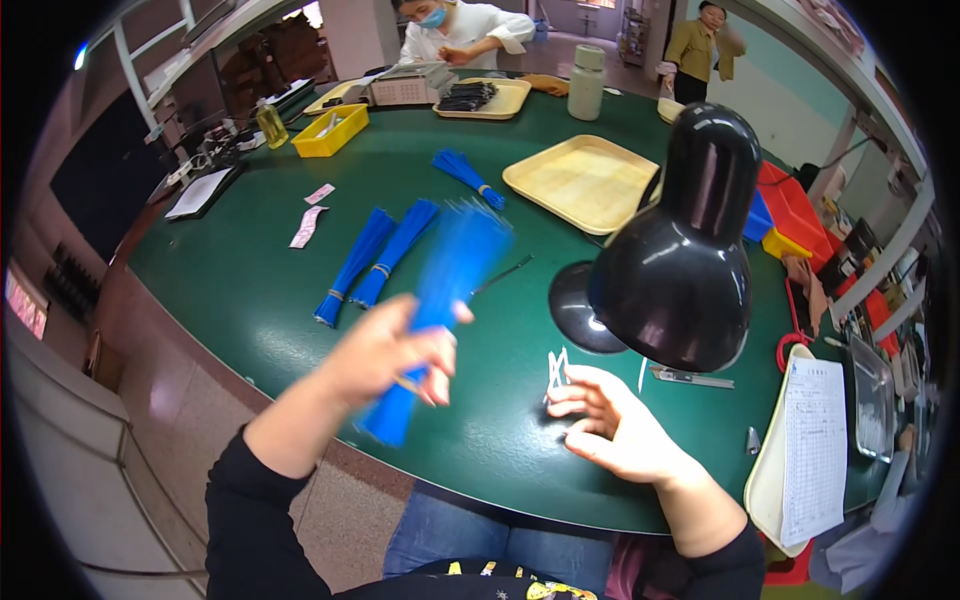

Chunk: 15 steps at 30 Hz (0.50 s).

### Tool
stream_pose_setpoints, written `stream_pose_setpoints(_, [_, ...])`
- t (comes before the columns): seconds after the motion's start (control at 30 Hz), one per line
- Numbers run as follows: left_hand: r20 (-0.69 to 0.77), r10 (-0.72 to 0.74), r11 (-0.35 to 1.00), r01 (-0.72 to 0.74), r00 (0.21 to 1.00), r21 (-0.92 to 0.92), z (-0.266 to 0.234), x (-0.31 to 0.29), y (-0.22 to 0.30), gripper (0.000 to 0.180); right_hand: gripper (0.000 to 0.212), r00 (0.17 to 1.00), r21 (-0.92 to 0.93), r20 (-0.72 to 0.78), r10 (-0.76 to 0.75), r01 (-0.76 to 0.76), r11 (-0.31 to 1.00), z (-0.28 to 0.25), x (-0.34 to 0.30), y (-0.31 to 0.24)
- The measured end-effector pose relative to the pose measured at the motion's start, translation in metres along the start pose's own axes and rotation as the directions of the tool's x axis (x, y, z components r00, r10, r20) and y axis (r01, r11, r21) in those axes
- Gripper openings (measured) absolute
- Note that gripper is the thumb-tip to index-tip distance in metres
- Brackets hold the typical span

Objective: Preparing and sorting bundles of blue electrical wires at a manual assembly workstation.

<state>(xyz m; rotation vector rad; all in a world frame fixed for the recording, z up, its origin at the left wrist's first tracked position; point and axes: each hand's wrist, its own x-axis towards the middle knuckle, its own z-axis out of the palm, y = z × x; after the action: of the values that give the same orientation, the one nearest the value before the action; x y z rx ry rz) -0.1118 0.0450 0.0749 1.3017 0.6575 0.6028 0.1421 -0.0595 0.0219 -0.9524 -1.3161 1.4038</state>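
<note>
My left hand point(392, 350) is closed round a bundle of thin blue wires point(462, 250), blurred by motion and raised above the green table. A band shows on it just below my fingers. My right hand point(622, 425) hovers over the table's near side, fingers curled and thumb apart, with nothing in its grasp. Its fingertips are close to a few thin white strips point(553, 376); whether they touch, I cannot tell. Left of the held bundle lie two banded blue wire bundles, one point(357, 265) beside the other point(397, 252). A further blue bundle point(468, 178) lies farther back.
A black desk lamp point(675, 260) stands right of centre, before a cream tray point(580, 178). A utility knife point(693, 378) and a clipboard sheet point(815, 440) lie to the right. A yellow bin point(331, 131) and a pale green bottle point(586, 84) stand farther back. A masked person works opposite.
</note>
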Motion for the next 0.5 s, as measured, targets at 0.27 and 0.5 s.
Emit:
stream_pose_setpoints(0.27, [0.563, -0.388, 0.855, 0.513, 0.73, -0.077, 0.083, 0.039, -0.053, 0.034, 0.022, 0.984, 0.15, -0.179, -0.004, 0.031, 0.988, -0.016, 0.004, -0.004])
stream_pose_setpoints(0.5, [0.419, -0.198, 0.91, 0.325, 0.886, -0.256, 0.105, 0.054, -0.054, 0.018, 0.02, 0.991, -0.005, -0.121, 0.065, -0.066, 0.998, -0.037, -0.001, -0.017])
